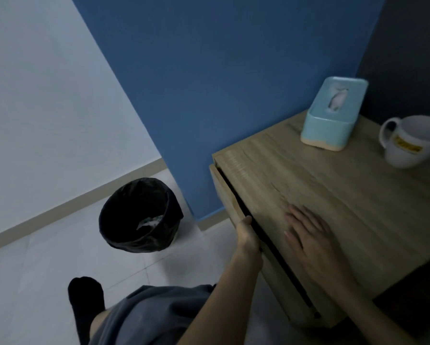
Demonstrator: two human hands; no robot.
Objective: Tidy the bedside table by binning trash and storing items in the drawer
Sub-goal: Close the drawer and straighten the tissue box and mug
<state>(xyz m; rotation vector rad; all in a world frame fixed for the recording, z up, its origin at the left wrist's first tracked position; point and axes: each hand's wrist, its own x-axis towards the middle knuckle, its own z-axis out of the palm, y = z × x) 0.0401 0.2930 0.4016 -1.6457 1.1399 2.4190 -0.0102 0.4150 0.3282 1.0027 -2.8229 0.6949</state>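
Left hand grips the drawer front; right hand rests flat, released, above it on the bedside table. Shoved shut, the drawer could pinch fingers.

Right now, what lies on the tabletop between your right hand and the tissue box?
Nothing: in the head view, only bare wooden tabletop separates the right hand from the tissue box. The mug stands off to the side.

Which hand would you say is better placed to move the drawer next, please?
Left. The left hand already curls over the top edge of the drawer, which stands slightly ajar. The right hand lies flat on the table.
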